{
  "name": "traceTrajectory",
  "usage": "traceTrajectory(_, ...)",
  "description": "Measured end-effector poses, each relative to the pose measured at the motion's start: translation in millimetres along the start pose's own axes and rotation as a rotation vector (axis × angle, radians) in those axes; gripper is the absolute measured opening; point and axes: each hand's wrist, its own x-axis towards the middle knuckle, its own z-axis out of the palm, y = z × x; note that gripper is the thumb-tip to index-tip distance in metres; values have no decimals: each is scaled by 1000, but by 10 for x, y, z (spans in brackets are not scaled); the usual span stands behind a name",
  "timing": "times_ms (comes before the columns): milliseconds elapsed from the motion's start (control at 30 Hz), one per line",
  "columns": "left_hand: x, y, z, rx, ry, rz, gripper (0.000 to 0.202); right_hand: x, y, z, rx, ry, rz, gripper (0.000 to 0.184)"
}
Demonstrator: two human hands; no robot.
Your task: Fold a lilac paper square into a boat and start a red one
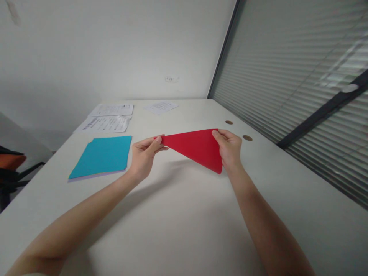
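A red sheet of paper (198,147), folded into a triangular shape, is held up above the white table between my two hands. My left hand (145,155) pinches its narrow left corner between thumb and fingers. At the wider right end, my right hand (230,147) grips the upper corner, thumb on the near face and the other fingers behind. A rounded fold hangs down at the lower right, beside my right wrist. The paper's shadow falls on the table below it.
A stack of blue paper (103,157) lies to the left on the white table (178,222). Printed sheets (107,122) and another paper (161,106) lie farther back. Two round brown discs (247,138) sit near the right edge, along a window with blinds (301,76). An orange-and-black chair (11,161) stands at left.
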Motion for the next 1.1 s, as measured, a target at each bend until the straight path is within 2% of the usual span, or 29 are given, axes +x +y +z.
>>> traceTrajectory(467,-18,16,7,22,3,25,23,3,10,13,52,-3,-17,23)
traceTrajectory(700,2,31,15,14,121,31,22,13,12,13,80,42,-77,24)
traceTrajectory(1100,20,21,-31,-8,70,-21,25,21,6,-4,52,62,-87,23)
